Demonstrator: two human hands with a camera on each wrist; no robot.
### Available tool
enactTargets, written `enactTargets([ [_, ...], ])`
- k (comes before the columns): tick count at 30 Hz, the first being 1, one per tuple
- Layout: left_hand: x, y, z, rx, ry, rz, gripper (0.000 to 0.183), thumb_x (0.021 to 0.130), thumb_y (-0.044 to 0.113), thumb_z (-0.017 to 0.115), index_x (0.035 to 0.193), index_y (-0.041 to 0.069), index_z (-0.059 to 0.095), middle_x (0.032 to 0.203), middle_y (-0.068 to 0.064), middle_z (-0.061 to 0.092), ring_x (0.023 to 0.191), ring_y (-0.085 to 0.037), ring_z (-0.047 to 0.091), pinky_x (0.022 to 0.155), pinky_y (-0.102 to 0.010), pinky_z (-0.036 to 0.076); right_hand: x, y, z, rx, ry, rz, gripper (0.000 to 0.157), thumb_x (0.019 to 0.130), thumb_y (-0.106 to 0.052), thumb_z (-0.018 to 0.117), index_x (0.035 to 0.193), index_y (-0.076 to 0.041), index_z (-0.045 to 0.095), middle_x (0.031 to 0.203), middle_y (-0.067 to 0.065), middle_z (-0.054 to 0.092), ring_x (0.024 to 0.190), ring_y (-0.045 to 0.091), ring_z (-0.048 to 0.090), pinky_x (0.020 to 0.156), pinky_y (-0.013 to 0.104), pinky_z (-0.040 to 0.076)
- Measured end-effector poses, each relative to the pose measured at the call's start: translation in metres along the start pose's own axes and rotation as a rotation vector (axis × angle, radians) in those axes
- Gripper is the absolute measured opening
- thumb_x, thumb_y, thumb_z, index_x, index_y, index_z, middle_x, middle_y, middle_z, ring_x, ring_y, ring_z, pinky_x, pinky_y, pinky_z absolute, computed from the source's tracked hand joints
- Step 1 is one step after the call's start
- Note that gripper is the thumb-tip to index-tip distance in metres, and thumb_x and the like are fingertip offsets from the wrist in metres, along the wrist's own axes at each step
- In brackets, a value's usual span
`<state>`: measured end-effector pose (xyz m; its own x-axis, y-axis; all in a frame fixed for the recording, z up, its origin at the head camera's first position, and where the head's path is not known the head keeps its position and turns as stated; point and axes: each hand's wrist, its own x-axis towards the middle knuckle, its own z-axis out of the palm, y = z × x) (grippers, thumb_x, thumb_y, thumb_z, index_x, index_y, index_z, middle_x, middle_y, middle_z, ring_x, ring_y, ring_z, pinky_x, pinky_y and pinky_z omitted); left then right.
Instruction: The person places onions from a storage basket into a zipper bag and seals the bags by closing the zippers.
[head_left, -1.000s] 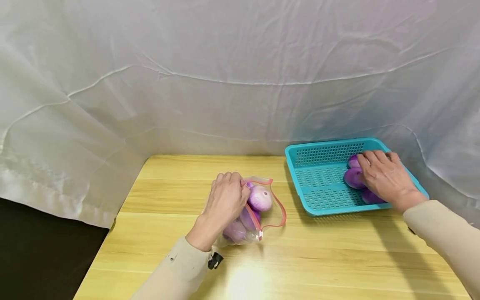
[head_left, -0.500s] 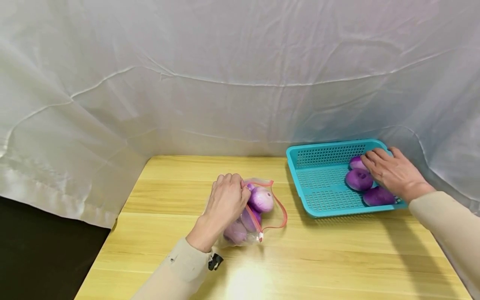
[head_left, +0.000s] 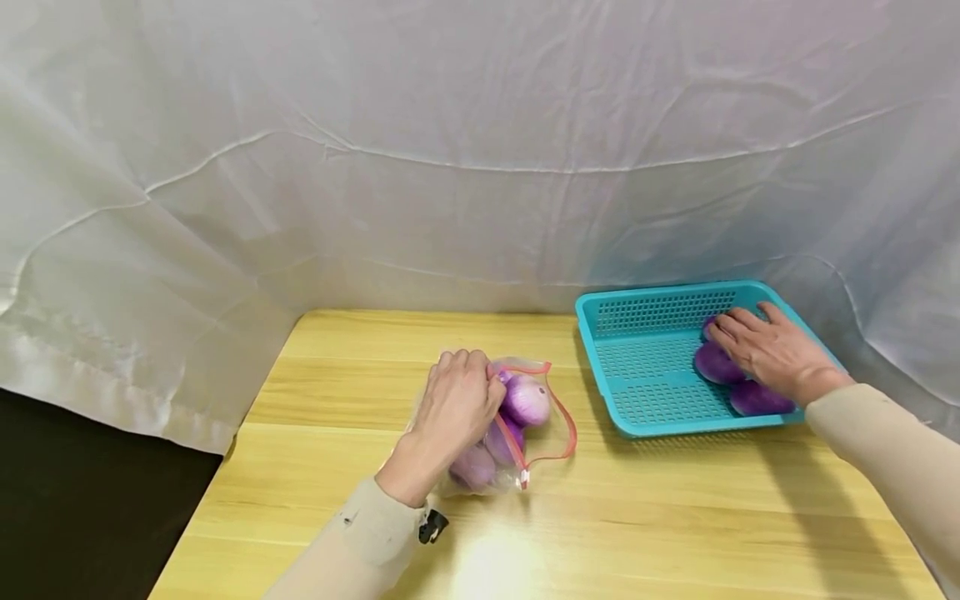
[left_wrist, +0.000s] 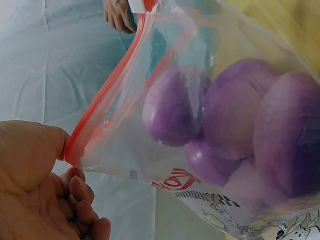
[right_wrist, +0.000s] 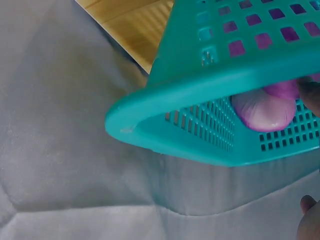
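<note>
My left hand (head_left: 459,400) pinches the red-edged mouth of a clear zip bag (left_wrist: 115,145) between thumb and fingers. Several purple onions (left_wrist: 242,107) lie inside the bag, and one pale-topped onion (head_left: 527,402) shows at its opening. My right hand (head_left: 776,348) reaches into the turquoise basket (head_left: 600,367), fingers spread and slightly bent over the purple onions there. One onion (head_left: 717,364) lies under its fingers, another (head_left: 759,398) below the palm, and a third behind is mostly covered. In the right wrist view, fingertips at the right edge come near an onion (right_wrist: 265,110).
Bag and basket stand apart on a yellow wooden table (head_left: 315,450), the basket at the back right. A grey-white cloth (head_left: 450,225) hangs behind and along the sides. A dark area (head_left: 82,500) lies beyond the table's left edge.
My right hand drew back to the right, baring the onions, then came back left over them. The left hand keeps its grip on the bag, which has barely shifted.
</note>
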<state>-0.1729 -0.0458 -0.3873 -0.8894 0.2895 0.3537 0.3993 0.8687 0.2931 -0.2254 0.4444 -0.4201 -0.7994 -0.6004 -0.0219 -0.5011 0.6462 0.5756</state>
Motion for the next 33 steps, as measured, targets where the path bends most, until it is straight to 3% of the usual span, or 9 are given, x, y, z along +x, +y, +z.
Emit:
enactTargets([
  [11, -0.001, 0.000, 0.001, 0.006, 0.011, 0.006, 0.014, 0.089, 0.025, 0.051, 0.080, 0.014, 0.051, 0.072, 0.001, 0.045, 0.072, -0.021, 0.040, 0.069, -0.032, 0.035, 0.003, -0.004, 0.010, -0.002, -0.002, 0.004, 0.055, 0.088, 0.000, 0.053, 0.142, -0.008, 0.044, 0.146, 0.016, 0.045, 0.135, 0.038, 0.038, 0.110, 0.063, 0.025],
  [14, -0.001, 0.000, 0.002, 0.009, 0.004, -0.003, 0.014, 0.090, 0.025, 0.051, 0.080, 0.014, 0.051, 0.072, 0.001, 0.045, 0.072, -0.021, 0.040, 0.069, -0.032, 0.034, 0.006, -0.004, 0.013, 0.010, 0.002, 0.015, 0.053, 0.090, -0.009, 0.056, 0.141, -0.008, 0.045, 0.145, 0.016, 0.045, 0.134, 0.038, 0.039, 0.110, 0.063, 0.025],
  [21, -0.002, -0.001, 0.003, 0.016, 0.008, 0.002, 0.012, 0.088, 0.024, 0.052, 0.081, 0.015, 0.052, 0.072, 0.002, 0.046, 0.071, -0.021, 0.039, 0.069, -0.031, 0.034, 0.009, -0.001, 0.025, 0.063, 0.045, 0.055, 0.073, 0.076, -0.039, 0.075, 0.136, -0.006, 0.050, 0.135, 0.019, 0.052, 0.126, 0.041, 0.042, 0.101, 0.062, 0.032],
  [26, -0.002, -0.001, 0.004, 0.019, 0.018, 0.001, 0.013, 0.089, 0.025, 0.051, 0.080, 0.015, 0.051, 0.072, 0.002, 0.045, 0.071, -0.020, 0.039, 0.068, -0.030, 0.034, 0.010, -0.001, 0.031, 0.083, 0.038, 0.082, 0.084, 0.071, -0.052, 0.076, 0.135, -0.004, 0.052, 0.132, 0.021, 0.053, 0.122, 0.042, 0.043, 0.097, 0.064, 0.032],
  [33, -0.003, -0.002, 0.005, 0.022, 0.039, 0.012, 0.013, 0.088, 0.024, 0.052, 0.079, 0.015, 0.051, 0.070, 0.002, 0.044, 0.069, -0.020, 0.039, 0.067, -0.030, 0.034, 0.015, -0.005, 0.034, 0.080, -0.002, 0.102, 0.085, 0.072, -0.056, 0.074, 0.135, -0.003, 0.052, 0.131, 0.021, 0.052, 0.120, 0.043, 0.043, 0.096, 0.067, 0.031],
])
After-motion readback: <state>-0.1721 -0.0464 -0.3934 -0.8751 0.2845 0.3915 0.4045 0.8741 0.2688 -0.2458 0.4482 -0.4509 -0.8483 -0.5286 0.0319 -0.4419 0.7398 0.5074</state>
